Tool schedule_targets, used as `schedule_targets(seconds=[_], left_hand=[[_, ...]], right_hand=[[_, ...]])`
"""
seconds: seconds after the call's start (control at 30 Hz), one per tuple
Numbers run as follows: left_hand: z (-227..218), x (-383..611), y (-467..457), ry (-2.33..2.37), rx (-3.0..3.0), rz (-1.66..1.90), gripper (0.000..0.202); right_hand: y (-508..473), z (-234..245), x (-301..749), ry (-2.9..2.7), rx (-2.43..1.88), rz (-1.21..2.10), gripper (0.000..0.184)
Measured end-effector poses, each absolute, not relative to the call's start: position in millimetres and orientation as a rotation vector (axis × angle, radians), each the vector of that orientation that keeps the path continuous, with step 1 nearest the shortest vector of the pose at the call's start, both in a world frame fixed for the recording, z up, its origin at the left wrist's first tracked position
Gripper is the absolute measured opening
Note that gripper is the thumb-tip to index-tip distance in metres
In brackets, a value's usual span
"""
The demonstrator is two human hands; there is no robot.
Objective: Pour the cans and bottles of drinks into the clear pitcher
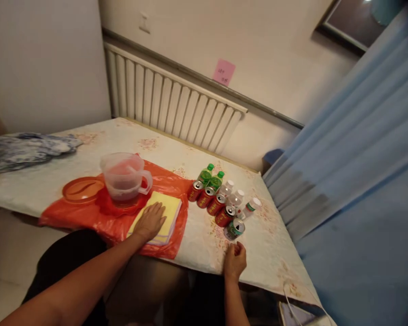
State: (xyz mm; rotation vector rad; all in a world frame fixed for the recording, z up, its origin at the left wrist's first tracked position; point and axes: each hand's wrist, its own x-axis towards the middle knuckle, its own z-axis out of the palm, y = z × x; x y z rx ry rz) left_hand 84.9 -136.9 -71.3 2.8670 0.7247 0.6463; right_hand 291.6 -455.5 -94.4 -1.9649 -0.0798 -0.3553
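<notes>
My left hand (152, 221) lies flat, fingers extended, on a stack of yellow cloths or sheets (172, 206) with pale purple edges. The stack rests on a red plastic sheet (182, 242). Behind that hand, to its left, stands a clear plastic pitcher (122, 176) with a handle, some liquid low inside it. Near the table's front edge my right hand (235, 260) rests with fingers loosely curled and nothing visible in them. Just beyond it is a green-and-silver can (234, 229), apart from the fingers. Several red cans (216, 204) continue that row, their tops opened.
Behind the cans stand two green bottles (215, 181) and several clear bottles (237, 198) with white caps. An orange round lid (83, 190) lies left of the pitcher. Patterned fabric (27, 149) is at far left. A radiator (177, 104) and blue curtain (343, 181) border the table.
</notes>
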Motion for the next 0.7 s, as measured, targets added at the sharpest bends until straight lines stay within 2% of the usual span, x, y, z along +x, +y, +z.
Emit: schedule_targets(seconds=[0.4, 0.7], left_hand=[[-76.7, 79.4, -138.3, 0.728, 2.840, 0.655, 0.036], [-79.5, 69.7, -144.6, 0.738, 2.830, 0.635, 0.040]], right_hand=[[-461.8, -111.1, 283.4, -0.351, -2.062, -0.430, 0.039], [-460.3, -114.0, 284.6, -0.385, -2.079, -0.450, 0.038]])
